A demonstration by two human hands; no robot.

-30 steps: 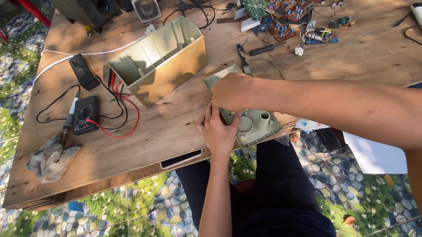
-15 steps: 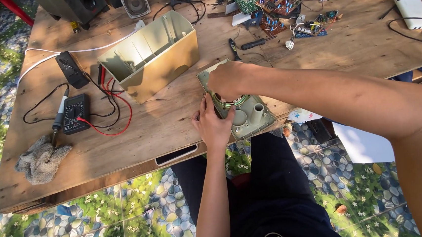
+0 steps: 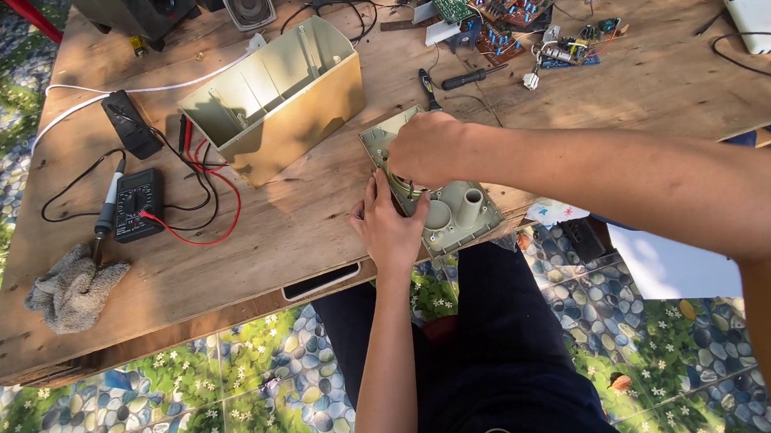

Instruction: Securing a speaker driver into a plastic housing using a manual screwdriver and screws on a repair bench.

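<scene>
Makeshift electronics repair bench: multimeter [image 3: 136, 203], circuit boards [image 3: 502, 5], wooden tabletop [image 3: 252, 253].

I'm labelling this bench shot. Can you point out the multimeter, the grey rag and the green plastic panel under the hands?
multimeter [image 3: 137, 203]: head view, on its dial.
grey rag [image 3: 76, 285]: head view, its crumpled middle.
green plastic panel [image 3: 458, 213]: head view, bare part beside its round tube.

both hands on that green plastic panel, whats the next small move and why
Probably keep the left hand pressing the panel flat while the right hand works the round opening it covers: the panel sits at the table edge and could slip off.
</scene>
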